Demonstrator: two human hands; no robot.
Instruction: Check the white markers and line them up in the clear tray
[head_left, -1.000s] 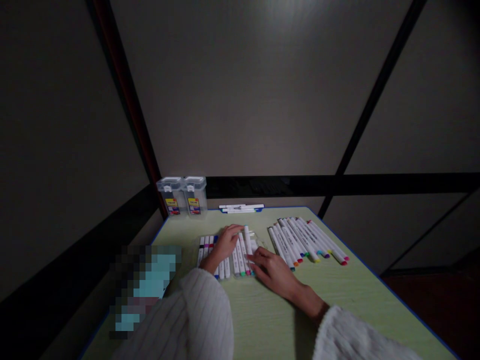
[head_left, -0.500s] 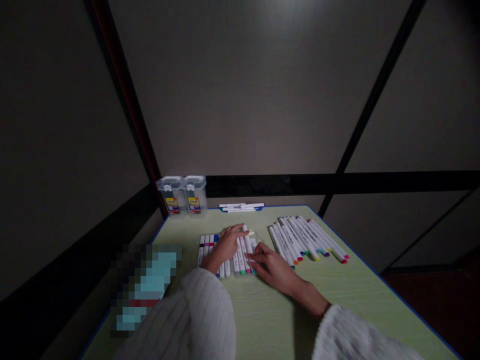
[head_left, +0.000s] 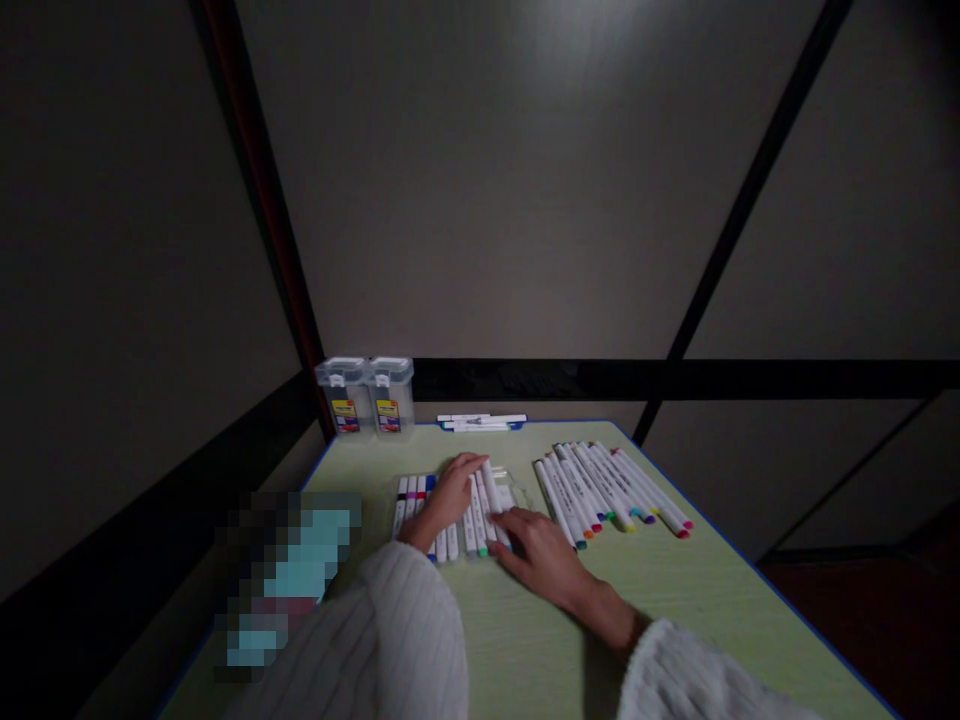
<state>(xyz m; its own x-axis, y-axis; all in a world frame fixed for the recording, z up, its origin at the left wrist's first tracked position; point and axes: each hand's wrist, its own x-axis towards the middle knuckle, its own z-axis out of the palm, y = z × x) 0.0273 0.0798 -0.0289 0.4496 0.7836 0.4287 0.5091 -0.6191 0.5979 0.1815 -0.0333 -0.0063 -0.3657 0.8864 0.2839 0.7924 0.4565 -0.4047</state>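
White markers (head_left: 451, 541) lie side by side in a clear tray (head_left: 517, 478) at the middle of the table. My left hand (head_left: 450, 497) rests over the tray, its fingertips at the upper end of a white marker (head_left: 491, 487). My right hand (head_left: 536, 548) is at the lower end of that same marker, thumb and fingers around it. The marker's lower tip is hidden by my right fingers. Several more markers (head_left: 589, 485) with coloured ends lie in a slanted row to the right of the tray.
Two clear lidded boxes (head_left: 390, 403) stand at the table's back left corner. A few markers (head_left: 480, 421) lie at the back edge of the green table (head_left: 712, 620). A blurred turquoise object (head_left: 307, 555) is at the left edge.
My right hand's fingers have flattened and come closer together at the marker's lower end. The left hand has stayed over the tray. The view has tilted slightly.
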